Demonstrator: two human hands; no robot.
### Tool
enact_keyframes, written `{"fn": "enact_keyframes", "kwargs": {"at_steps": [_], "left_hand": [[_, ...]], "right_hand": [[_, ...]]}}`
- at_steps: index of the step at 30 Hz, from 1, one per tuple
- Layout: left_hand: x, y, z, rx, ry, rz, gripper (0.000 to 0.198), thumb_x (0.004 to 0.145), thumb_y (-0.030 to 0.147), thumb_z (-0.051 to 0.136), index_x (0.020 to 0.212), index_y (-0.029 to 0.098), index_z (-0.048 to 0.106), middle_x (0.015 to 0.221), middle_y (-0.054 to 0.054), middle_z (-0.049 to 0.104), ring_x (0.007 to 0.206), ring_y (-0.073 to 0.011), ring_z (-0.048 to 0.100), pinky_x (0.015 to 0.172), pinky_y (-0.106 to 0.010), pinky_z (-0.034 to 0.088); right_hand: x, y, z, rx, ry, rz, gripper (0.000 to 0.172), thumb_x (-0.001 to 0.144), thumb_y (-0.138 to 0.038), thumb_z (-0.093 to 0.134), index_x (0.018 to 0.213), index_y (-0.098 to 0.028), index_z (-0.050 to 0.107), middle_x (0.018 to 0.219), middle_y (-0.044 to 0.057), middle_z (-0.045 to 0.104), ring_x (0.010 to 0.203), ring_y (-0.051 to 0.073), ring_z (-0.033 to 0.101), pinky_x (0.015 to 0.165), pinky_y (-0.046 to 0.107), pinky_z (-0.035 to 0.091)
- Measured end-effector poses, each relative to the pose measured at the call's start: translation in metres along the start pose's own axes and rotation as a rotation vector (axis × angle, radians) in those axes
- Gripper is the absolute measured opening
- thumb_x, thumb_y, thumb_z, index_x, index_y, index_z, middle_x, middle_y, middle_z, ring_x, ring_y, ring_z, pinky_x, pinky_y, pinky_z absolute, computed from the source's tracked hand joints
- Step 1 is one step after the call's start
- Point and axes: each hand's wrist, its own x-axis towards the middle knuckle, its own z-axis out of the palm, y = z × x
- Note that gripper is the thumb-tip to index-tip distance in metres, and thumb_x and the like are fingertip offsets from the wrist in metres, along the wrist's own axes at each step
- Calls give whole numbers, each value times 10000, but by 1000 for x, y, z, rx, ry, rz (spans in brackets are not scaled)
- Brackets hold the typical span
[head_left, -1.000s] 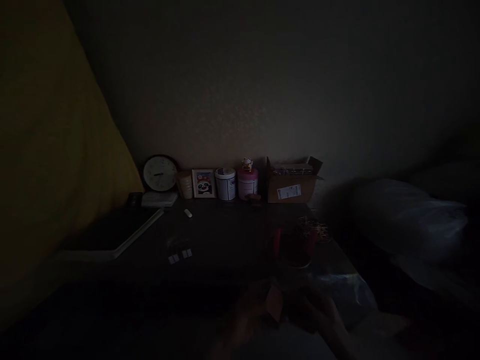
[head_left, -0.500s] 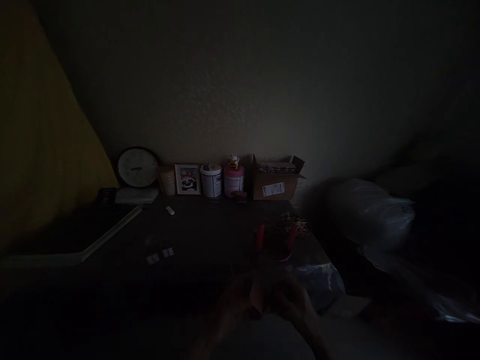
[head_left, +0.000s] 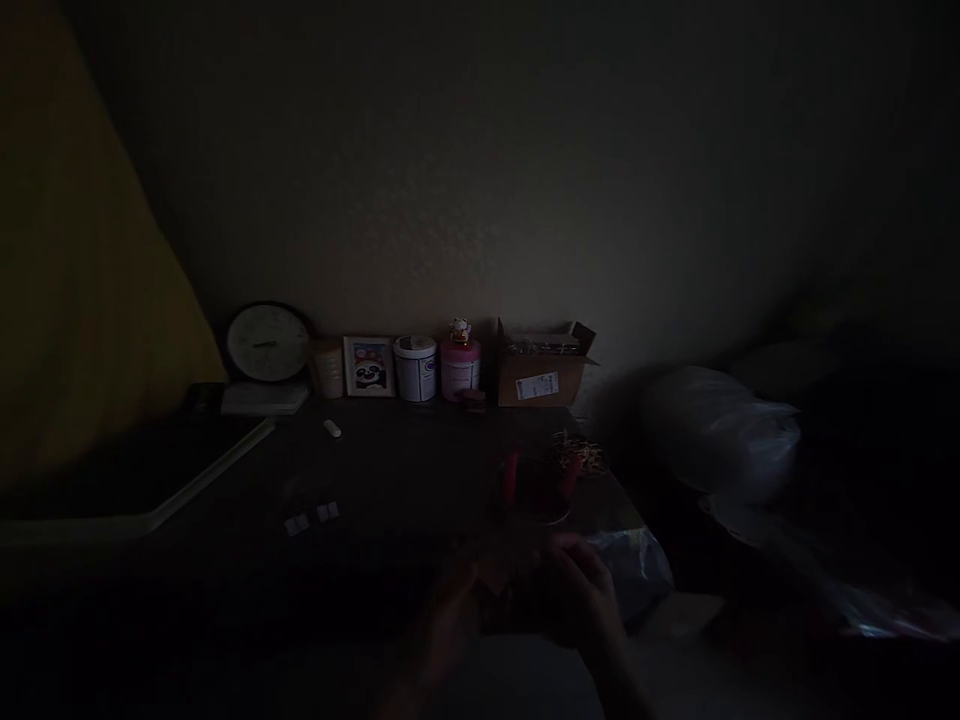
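Observation:
The scene is very dark. Low in the middle, at the table's near edge, my left hand (head_left: 454, 605) is closed around a small flat brownish piece (head_left: 495, 575) whose kind I cannot make out. Close beside it on the right, my right hand (head_left: 581, 585) has its fingers bent together in a pinch; what lies between them is hidden in shadow. Just beyond my hands stands a dark holder (head_left: 538, 492) with a red upright part on either side. Behind it is a round heap of thin pale and reddish pieces (head_left: 581, 455).
Along the wall stand a round clock (head_left: 268, 342), a cup (head_left: 328, 368), a panda picture (head_left: 370, 368), a white tub (head_left: 415, 370), a pink tub (head_left: 460, 372) and an open cardboard box (head_left: 538, 380). Clear plastic (head_left: 634, 560) lies right; a white bag (head_left: 720, 430) bulges beyond.
The view has shifted slightly, so things appear a little lower and further left. My hands have turned; the brownish piece sits higher and less of it shows. My right fingers have risen.

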Motion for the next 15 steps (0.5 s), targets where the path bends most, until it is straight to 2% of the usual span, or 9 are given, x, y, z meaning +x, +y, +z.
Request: {"fn": "enact_keyframes", "kwargs": {"at_steps": [3,7,11,15], "left_hand": [[-1,3,4,-4,0,47,338,895,361,564,1219,270,592,1256,-71,584,1218,-261,453,960,-379,402],[-3,12,15,59,24,75,387,849,375,628,1209,236,606,1223,-95,602,1167,-296,493,902,-381,438],[-4,15,18,48,1,80,311,857,335,623,1166,300,633,1210,-48,616,1158,-257,513,960,-371,408],[-4,10,14,96,-37,66,292,839,333,650,1131,311,651,1148,-32,651,1181,-242,503,1028,-371,351]], "right_hand": [[2,5,4,78,-11,17,294,681,-373,767,838,-152,654,739,29,631,663,124,573,612,223,459],[0,2,11,142,-34,56,321,653,-319,799,899,-163,664,798,32,663,744,136,606,673,221,471],[-3,1,14,138,-34,52,344,660,-308,795,946,-185,648,801,23,675,745,141,618,691,238,480],[-3,6,14,121,-69,15,249,684,-320,774,831,-171,640,734,12,656,659,122,597,631,224,460]]}}
